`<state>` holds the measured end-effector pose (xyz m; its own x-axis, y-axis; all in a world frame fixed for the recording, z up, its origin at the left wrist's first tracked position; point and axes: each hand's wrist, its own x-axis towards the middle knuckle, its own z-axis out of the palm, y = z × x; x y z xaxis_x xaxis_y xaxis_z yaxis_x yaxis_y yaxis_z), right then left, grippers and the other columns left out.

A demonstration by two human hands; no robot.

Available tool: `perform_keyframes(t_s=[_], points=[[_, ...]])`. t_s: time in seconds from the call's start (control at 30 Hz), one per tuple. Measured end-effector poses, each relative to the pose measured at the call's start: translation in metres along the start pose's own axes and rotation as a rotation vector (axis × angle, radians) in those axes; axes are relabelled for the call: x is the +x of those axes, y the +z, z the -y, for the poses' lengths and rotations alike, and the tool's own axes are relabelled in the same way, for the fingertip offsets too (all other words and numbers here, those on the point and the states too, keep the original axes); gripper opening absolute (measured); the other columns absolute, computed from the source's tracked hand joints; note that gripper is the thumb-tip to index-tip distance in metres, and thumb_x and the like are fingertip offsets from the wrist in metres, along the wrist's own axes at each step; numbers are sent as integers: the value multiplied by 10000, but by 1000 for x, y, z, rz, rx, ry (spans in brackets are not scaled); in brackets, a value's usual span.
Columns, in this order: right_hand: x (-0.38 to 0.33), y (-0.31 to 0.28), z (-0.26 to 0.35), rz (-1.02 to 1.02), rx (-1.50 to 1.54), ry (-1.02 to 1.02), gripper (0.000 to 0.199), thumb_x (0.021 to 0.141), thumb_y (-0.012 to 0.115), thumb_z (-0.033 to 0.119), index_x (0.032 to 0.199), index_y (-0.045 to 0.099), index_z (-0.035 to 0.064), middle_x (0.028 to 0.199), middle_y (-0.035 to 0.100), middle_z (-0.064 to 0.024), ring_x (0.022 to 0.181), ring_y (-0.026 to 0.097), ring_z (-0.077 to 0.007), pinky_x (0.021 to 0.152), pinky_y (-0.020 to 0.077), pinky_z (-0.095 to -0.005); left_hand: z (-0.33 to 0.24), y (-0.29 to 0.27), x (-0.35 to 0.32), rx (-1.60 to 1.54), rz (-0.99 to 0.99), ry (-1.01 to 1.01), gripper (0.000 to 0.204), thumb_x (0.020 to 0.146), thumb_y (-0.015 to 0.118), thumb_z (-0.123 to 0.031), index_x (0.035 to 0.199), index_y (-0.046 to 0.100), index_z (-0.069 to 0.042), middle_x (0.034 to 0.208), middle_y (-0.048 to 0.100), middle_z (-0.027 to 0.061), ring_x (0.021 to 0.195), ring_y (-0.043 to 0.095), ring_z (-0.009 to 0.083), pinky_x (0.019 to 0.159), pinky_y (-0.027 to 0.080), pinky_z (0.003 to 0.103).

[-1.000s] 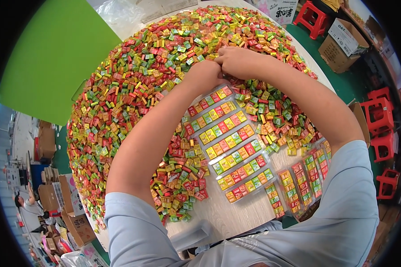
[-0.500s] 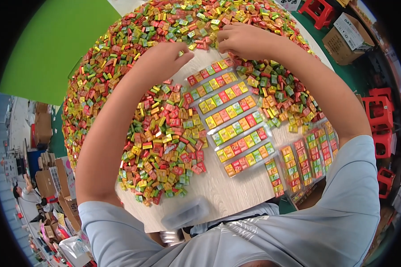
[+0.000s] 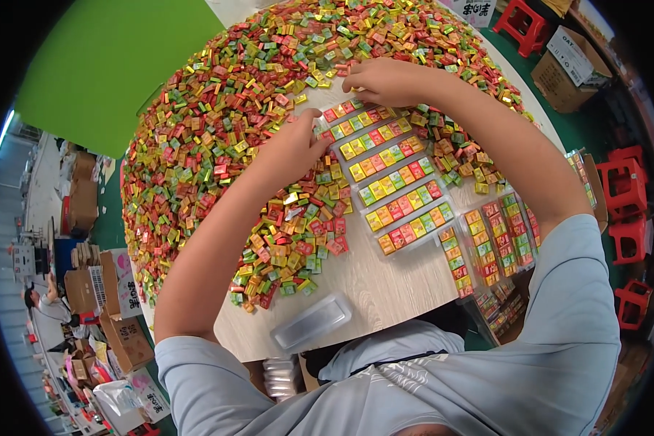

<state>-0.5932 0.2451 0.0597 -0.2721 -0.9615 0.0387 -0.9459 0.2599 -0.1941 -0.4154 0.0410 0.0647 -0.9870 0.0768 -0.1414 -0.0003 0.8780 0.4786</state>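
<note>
Loose packets (image 3: pixel 189 152) heap over the surface's (image 3: pixel 374 291) left and far side. The left hand (image 3: pixel 292 149) spreads thumb from fingers at the rows' far left end; its grip cannot be told. A clear tray (image 3: pixel 312 322) lies nearer. Packed rows (image 3: pixel 397 182) sit mid-surface. The right hand (image 3: pixel 386 81) curls beyond them, its grip hidden. More rows (image 3: pixel 499 236) stand rightward.

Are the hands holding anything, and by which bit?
It can't be told: the left hand is near the left end of the farthest row of little packets, the right hand near its right end, but any grip is hidden.
</note>
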Motion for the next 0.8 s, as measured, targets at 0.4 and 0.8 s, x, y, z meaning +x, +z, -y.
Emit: perform_keyframes(t_s=[0.4,0.8], points=[[6,-2,8,88,120,152,256,1039,563,207,1206,662,39,1088,686,-141,1026,671,-309,888,525,-439,-2,2,-2,-113,-53,54,527,971,655,-174,1400,459,61,911,735,207,890,728,356,805,562,443],[10,11,6,35,133,91,268,1017,576,196,1209,677,40,1050,732,-156,967,706,-325,847,539,-454,-4,6,-9,-168,-96,82,547,981,632,-177,1427,441,75,980,742,227,954,727,368,842,561,450]])
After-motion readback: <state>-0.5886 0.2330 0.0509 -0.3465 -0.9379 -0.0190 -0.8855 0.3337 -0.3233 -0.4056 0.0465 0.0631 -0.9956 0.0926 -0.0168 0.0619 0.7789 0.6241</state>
